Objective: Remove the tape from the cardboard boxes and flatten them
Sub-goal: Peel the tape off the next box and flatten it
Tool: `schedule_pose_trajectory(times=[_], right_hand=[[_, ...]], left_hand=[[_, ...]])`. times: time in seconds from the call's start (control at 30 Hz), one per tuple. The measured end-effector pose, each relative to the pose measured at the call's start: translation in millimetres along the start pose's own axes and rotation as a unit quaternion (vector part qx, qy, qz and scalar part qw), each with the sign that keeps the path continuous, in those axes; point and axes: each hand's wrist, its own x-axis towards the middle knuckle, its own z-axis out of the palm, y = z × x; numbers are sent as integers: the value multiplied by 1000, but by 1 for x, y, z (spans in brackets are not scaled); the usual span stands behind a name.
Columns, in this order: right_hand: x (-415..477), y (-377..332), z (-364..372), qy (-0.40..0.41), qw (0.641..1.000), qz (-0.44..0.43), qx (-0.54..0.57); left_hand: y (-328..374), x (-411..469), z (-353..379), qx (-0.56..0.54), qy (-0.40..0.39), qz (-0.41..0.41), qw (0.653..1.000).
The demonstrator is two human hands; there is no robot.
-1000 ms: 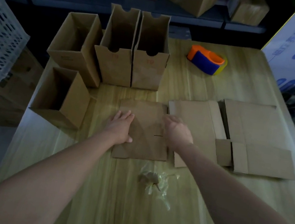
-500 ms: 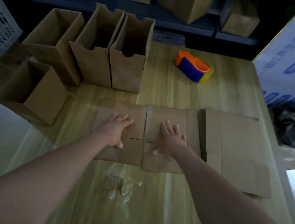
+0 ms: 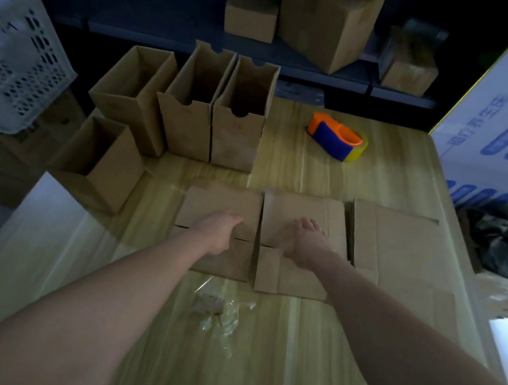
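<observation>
While your right hand [image 3: 308, 243] lies open on the right flattened box [image 3: 294, 205] and your left hand [image 3: 217, 231] (fingers too blurred to read) rests on the left flattened box [image 3: 221, 200] on the counter [image 3: 267, 362], press every crease flat.

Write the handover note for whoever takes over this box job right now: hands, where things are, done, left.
Left hand: open, resting on the left flattened box.
Right hand: open, resting on the middle flattened box.
The right flattened cardboard lies beside them. The tape wad lies on the table nearer the person.
Done: these pieces lie flat.
Left: four upright boxes at far left, namely the rear-left box, front-left box, left notched box and right notched box.
</observation>
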Motion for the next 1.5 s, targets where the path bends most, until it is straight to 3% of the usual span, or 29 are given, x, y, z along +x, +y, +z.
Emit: schedule_pose_trajectory(times=[0.1, 0.23, 0.43, 0.6, 0.73, 0.87, 0.97, 1.07, 1.13, 1.5], right_hand=[[-8, -26, -29, 47, 999, -21, -9], [-16, -104, -67, 103, 990, -88, 31], [-14, -246, -81, 132, 960, -239, 64], [-9, -326, -75, 82, 960, -268, 2], [7, -353, -62, 30, 970, -228, -77], [7, -355, -57, 111, 967, -218, -69], [-2, -356, -72, 173, 961, -216, 33], [-16, -352, -94, 172, 936, -190, 243], [-21, -348, -104, 176, 916, -170, 317], [-48, -330, -124, 259, 886, -65, 378]], left_hand=[[-4, -13, -29, -13, 63, 23, 998], [-30, -44, -77, -29, 215, 43, 975], [-111, -110, -129, -65, 371, -10, 926], [-182, -151, -137, -95, 385, -54, 916], [-220, -164, -130, -128, 363, -66, 921], [-239, -166, -121, -156, 331, -88, 926], [-242, -163, -120, -191, 307, -106, 926], [-237, -161, -123, -241, 306, -88, 917], [-231, -160, -127, -271, 317, -72, 906], [-191, -152, -141, -232, 384, -50, 892]])
